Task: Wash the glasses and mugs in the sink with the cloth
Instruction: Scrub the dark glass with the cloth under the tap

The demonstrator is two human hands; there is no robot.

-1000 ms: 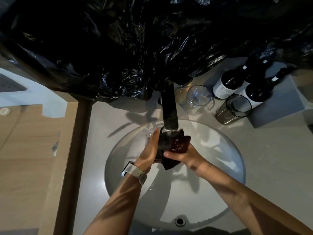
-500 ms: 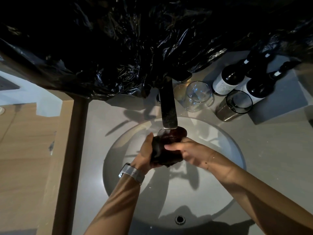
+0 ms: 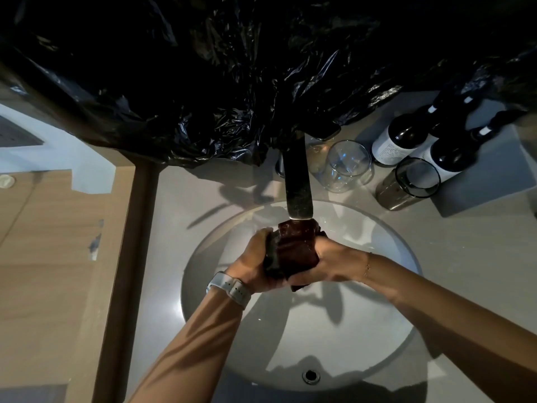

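Over the sink basin (image 3: 386, 338), the left hand (image 3: 255, 264) and right hand (image 3: 328, 261) both clench the dark red cloth (image 3: 295, 248), bunched directly under the tap spout (image 3: 297, 181). Farther right on the counter stand the clear glass (image 3: 347, 165) and dark-rimmed glass (image 3: 409, 184), nearer the right hand.

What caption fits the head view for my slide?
Both hands, left hand and right hand, squeeze a dark cloth under the faucet above the sink.
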